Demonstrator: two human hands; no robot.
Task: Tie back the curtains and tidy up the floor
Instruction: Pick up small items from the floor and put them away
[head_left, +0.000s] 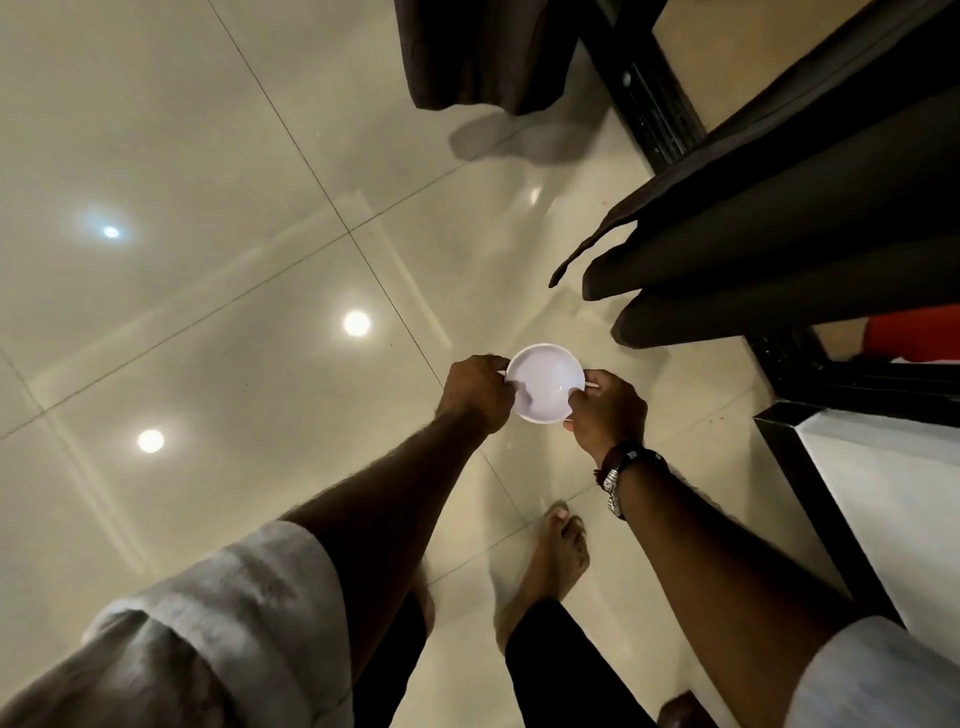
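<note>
The floor (218, 218) is laid with large, glossy cream tiles, thin dark grout lines crossing between them. Round ceiling lights show as bright reflections in the polish (three clear ones at the left). A bare foot (558, 553) stands on the tiles. Dark curtain hems (478, 62) hang just above the floor near a black sliding-door track (652, 98).

Small white bowl (543, 382) held level above tiles, dark curtains (779, 234) — hanging loose
</note>
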